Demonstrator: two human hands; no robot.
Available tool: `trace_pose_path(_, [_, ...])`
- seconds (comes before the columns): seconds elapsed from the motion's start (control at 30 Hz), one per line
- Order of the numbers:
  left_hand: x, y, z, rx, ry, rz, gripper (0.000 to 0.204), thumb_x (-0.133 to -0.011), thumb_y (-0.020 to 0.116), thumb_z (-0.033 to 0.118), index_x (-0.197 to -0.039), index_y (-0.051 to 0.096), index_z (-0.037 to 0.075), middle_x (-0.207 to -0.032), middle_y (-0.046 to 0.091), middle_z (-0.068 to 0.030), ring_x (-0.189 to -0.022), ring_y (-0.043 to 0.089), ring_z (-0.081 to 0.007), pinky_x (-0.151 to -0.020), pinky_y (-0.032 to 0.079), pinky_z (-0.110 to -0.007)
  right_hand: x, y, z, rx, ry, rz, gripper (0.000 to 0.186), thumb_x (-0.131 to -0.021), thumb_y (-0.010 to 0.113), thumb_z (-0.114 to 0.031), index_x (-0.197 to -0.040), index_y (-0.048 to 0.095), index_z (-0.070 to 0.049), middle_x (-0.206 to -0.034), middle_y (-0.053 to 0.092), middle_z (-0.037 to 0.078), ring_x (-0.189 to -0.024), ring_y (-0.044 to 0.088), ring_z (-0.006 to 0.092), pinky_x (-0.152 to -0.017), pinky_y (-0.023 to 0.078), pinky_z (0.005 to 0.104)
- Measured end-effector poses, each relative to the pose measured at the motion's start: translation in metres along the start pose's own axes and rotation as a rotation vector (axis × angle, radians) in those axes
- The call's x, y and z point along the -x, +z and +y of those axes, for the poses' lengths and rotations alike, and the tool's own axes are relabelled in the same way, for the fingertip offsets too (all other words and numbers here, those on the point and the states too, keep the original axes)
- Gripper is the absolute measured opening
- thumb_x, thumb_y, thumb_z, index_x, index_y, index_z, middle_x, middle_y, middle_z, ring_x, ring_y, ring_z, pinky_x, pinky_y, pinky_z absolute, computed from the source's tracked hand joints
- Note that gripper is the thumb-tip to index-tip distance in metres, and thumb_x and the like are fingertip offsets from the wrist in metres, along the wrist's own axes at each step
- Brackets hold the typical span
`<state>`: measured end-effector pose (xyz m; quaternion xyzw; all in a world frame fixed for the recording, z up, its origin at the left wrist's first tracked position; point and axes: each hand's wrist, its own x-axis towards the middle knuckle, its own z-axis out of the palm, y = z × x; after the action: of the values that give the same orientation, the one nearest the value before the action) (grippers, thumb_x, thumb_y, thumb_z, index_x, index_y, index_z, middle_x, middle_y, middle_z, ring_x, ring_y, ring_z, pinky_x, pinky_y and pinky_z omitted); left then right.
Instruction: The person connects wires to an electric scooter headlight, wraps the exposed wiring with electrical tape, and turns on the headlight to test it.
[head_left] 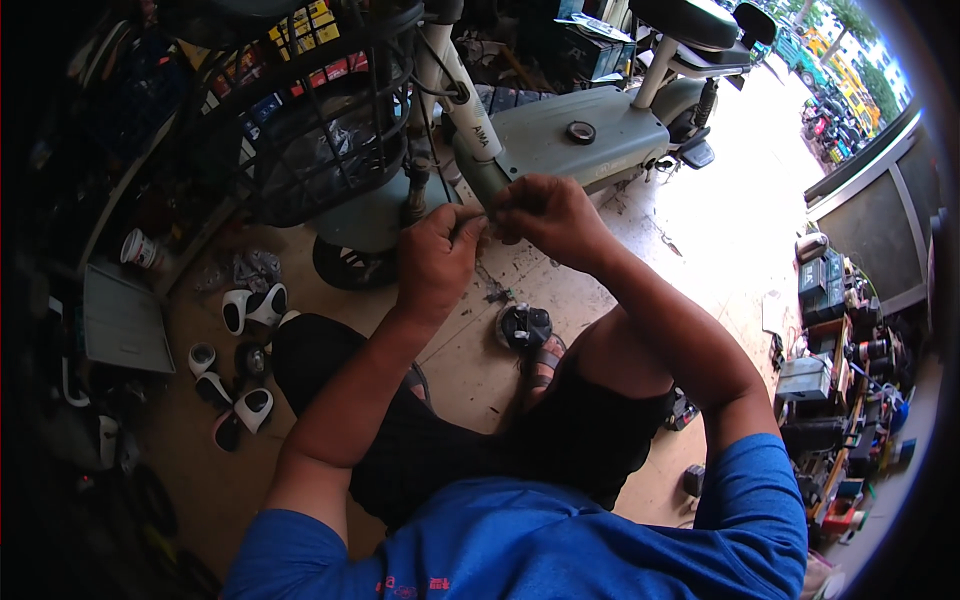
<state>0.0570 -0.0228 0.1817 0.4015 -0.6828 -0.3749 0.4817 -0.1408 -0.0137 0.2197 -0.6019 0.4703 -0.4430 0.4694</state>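
Left hand, 11 o'clock: (437,250) thumb and forefinger closed in a pinch, other fingers curled.
Right hand, 12 o'clock: (550,212) fingers bent, tips drawn together beside the left's.
Small piece, 12 o'clock: (487,222) seemingly pinched between both hands; too hidden to identify. Probably light, easily dropped; fingertip holds at its ends should suit.
Round black-and-white unit, 12 o'clock: (524,326) on the floor beside a sandalled foot; likely stiff, smooth plastic, best held around its rim, not by its wires.
Scooter, 12 o'clock: (570,135) beyond the hands, tape roll (581,132) on its footboard.
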Motion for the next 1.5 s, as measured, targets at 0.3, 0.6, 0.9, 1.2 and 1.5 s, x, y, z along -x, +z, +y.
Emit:
trace_pose_path(0.3, [0.001, -0.002, 0.010, 0.008, 0.019, 0.013, 0.028, -0.102, 0.069, 0.020, -0.083, 0.065, 0.000, -0.067, 0.067, -0.0080, -0.056, 0.065, -0.0162, -0.053, 0.050, -0.032, 0.008, -0.001, -0.012, 0.139, -0.035, 0.020, 0.018, -0.094, 0.073, -0.009, -0.106, 0.072, 0.004, -0.086, 0.075, 0.009, -0.076, 0.071, 0.0141, -0.071, 0.058, 0.0310])
trace_pose_path(0.6, [-0.003, -0.011, 0.012, 0.552, -0.295, -0.101, 0.029, -0.108, 0.061, 0.030, -0.091, 0.065, 0.007, -0.072, 0.067, -0.0044, -0.059, 0.066, -0.0141, -0.052, 0.050, -0.030, 0.010, -0.004, -0.017, 0.059, -0.013, 0.015, 0.021, -0.095, 0.074, -0.013, -0.106, 0.072, 0.004, -0.083, 0.073, 0.007, -0.075, 0.067, 0.0112, -0.070, 0.057, 0.0288])
trace_pose_path(0.9, [-0.003, -0.003, 0.011, 0.551, -0.167, -0.017, 0.022, -0.108, 0.059, 0.019, -0.117, 0.071, 0.003, -0.107, 0.073, -0.0097, -0.091, 0.072, -0.0172, -0.075, 0.059, -0.032, 0.008, -0.009, -0.012, -0.004, 0.019, 0.020, 0.022, -0.094, 0.075, -0.014, -0.106, 0.072, 0.004, -0.083, 0.072, 0.006, -0.074, 0.066, 0.0109, -0.070, 0.056, 0.0283])
trace_pose_path(1.2, [0.000, -0.009, 0.006, -0.178, 0.170, -0.083, 0.020, -0.102, 0.059, 0.005, -0.117, 0.070, -0.004, -0.093, 0.076, -0.0111, -0.083, 0.073, -0.0157, -0.075, 0.057, -0.029, 0.007, -0.006, -0.011, 0.025, 0.034, 0.004, 0.021, -0.093, 0.073, -0.011, -0.108, 0.071, 0.005, -0.083, 0.071, 0.007, -0.075, 0.066, 0.0118, -0.071, 0.056, 0.0294])
trace_pose_path(1.5, [0.002, -0.005, 0.004, -0.056, -0.057, -0.148, 0.019, -0.100, 0.057, 0.004, -0.111, 0.071, -0.004, -0.079, 0.072, -0.0081, -0.069, 0.070, -0.0121, -0.064, 0.055, -0.028, 0.010, -0.004, -0.010, 0.056, 0.005, -0.013, 0.021, -0.092, 0.073, -0.009, -0.108, 0.072, 0.004, -0.086, 0.072, 0.008, -0.076, 0.067, 0.0125, -0.071, 0.056, 0.0300])
